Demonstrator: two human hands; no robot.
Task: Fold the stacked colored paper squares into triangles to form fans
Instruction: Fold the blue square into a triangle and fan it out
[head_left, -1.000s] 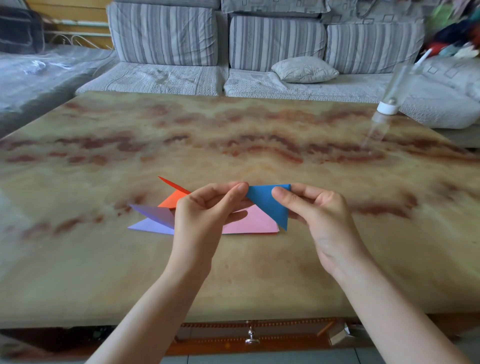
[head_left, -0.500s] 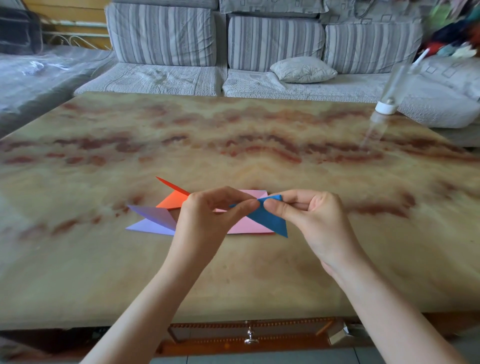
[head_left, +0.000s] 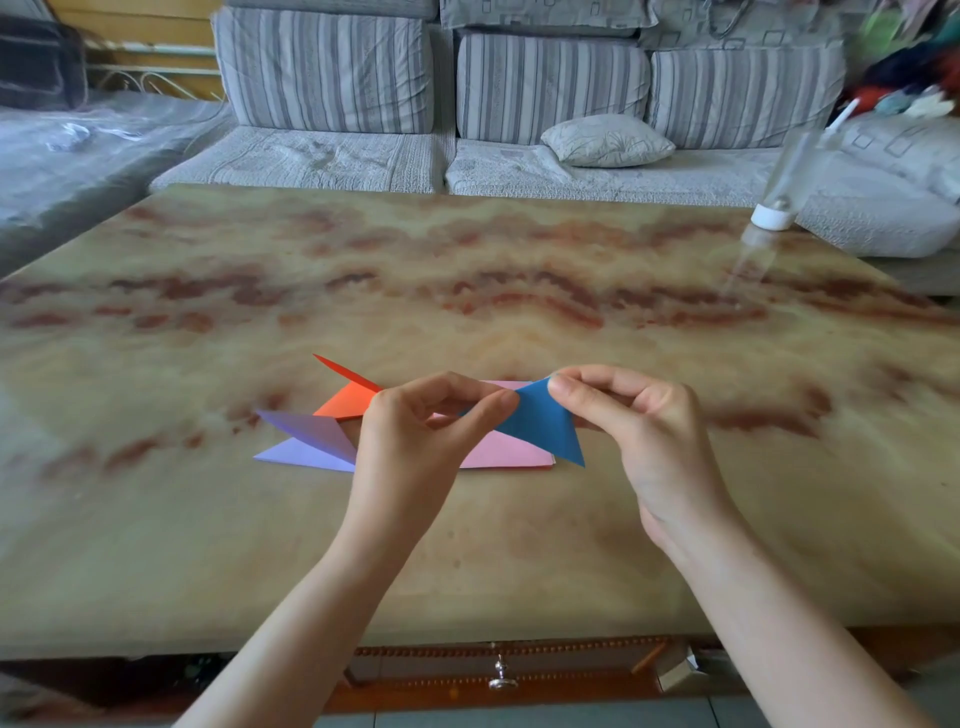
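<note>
The table (head_left: 208, 545) is glossy marble-look stone, tan with rusty red veins, smooth enough to mirror stuff. Four papers on show, all thin matte sheets with crisp edges: one blue (head_left: 543, 423), one pink (head_left: 506, 452), one orange (head_left: 349, 397), one purple (head_left: 311, 441). The blue is a sharp triangle held up just above the table centre. The pink lies flat under it, still a plain sheet as far as I can tell, though the hands cover a lot of it. The orange and purple are already creased, flaps sticking up in pointed wedges, sitting at about 9 o'clock from the pink, with the purple nearer me and the orange farther.

Left hand (head_left: 410, 447) is pinched shut on the blue's left corner, thumb and forefinger meeting, other fingers curled in. Right hand (head_left: 644, 436) pinches the top corner the same way, fingertips pressed tight on the paper.

At 2 o'clock near the table's far edge stands one clear plastic bottle (head_left: 779, 187) on a white base. Behind it all is a grey striped fabric sofa (head_left: 322, 78) with one small cushion (head_left: 608, 140).
</note>
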